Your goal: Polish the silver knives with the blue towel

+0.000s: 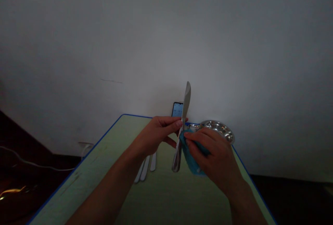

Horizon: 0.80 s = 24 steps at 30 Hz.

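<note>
My left grip (155, 133) pinches the knife (186, 100) at its middle, above the worktop (166, 197) near its far edge, probably so that the handle (176, 161) is free for the blue cloth (193, 165), which my right grip (214, 148) holds bunched

Head view, forward-down over table (161, 197)

bare left hand (155, 134), bare right hand (214, 152), bare forearms (111, 183), slim fingers (199, 138)
</note>
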Available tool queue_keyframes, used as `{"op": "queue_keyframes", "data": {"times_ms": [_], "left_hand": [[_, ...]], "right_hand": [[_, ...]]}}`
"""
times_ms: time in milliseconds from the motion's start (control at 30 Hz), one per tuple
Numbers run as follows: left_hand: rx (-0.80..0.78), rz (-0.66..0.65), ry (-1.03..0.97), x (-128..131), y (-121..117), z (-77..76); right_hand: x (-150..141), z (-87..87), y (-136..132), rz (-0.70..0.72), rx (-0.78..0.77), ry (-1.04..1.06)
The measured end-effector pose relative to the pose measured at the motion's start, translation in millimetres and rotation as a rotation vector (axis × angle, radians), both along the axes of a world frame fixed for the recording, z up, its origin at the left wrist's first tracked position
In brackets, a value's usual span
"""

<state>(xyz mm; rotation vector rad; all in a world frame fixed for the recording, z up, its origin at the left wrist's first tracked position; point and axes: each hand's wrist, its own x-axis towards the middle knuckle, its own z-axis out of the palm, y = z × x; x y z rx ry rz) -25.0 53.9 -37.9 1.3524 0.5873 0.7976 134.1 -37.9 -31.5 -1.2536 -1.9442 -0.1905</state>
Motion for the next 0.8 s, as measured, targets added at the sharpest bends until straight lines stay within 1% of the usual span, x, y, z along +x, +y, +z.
{"op": "queue_keyframes", "data": {"times_ms": [33, 533, 800], "left_hand": [[-0.001, 0.005, 0.001, 0, 0, 0.1], [-0.026, 0.094, 0.008, -1, 0, 5.1], [-0.009, 0.154, 0.007, -2, 2, 4.5]], "right_hand": [[0, 0.3, 0, -0.001, 0.005, -0.002], [4, -0.5, -9, 0.057, -0.187, -0.097], [3, 0.0, -11, 0.096, -0.219, -0.125]]}}
